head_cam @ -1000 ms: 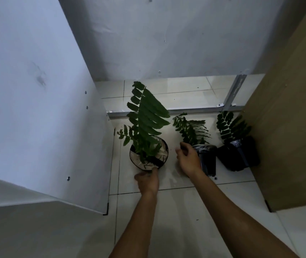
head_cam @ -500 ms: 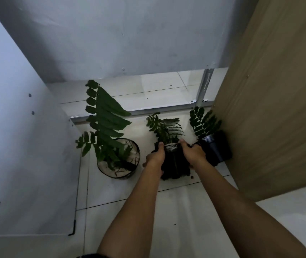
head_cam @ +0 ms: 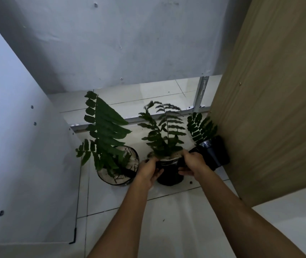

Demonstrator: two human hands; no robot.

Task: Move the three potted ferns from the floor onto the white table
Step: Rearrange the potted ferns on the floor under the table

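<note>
Three potted ferns stand in a row on the tiled floor. The middle fern (head_cam: 164, 135) grows from a black pot (head_cam: 169, 175); my left hand (head_cam: 148, 171) grips the pot's left side and my right hand (head_cam: 193, 164) grips its right side near the rim. Its fronds look blurred. I cannot tell whether the pot is off the floor. To the left, the tall fern (head_cam: 103, 131) sits in a wide clear-rimmed pot (head_cam: 111, 178). The right fern (head_cam: 200, 127) in a black pot (head_cam: 213, 155) stands against the wooden panel. The table top is not in view.
A white panel (head_cam: 18, 146) closes the left side and a grey-white wall (head_cam: 120, 43) the back. A tall wooden panel (head_cam: 269, 90) stands on the right. A metal rail (head_cam: 201, 92) rises behind the pots. Light floor tiles (head_cam: 167, 220) spread beneath my arms.
Both hands went from the tall left fern's pot to the middle pot and closed on its sides. The middle fern's fronds now stand higher and look blurred.
</note>
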